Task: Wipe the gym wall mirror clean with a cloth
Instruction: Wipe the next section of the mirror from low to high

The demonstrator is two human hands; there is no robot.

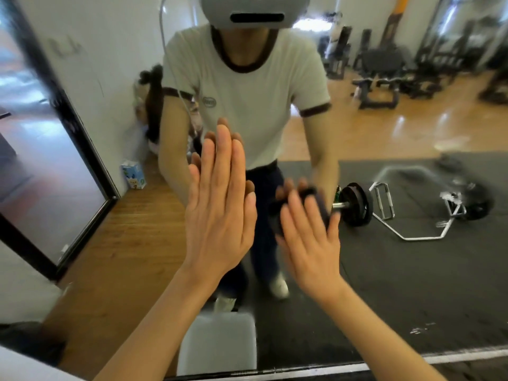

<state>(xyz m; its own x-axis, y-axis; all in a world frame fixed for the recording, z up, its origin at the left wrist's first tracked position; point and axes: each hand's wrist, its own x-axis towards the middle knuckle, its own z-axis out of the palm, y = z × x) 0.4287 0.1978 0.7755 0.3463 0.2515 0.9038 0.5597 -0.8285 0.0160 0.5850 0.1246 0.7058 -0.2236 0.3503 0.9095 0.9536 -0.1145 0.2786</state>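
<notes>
Right hand [308, 237] presses a dark cloth [316, 202] flat against the mirror [412, 270], fingers spread and nearly straight, cloth trapped under the fingertips rather than gripped in a fist; the cloth lies directly ahead of those fingers, low and right of centre on the glass, its outline blurred so its long axis cannot be told. Left hand [220, 210] is flat on the glass just beside it, fingers straight and together, holding nothing; judgement: right hand is the wiping hand, left only braces.
</notes>
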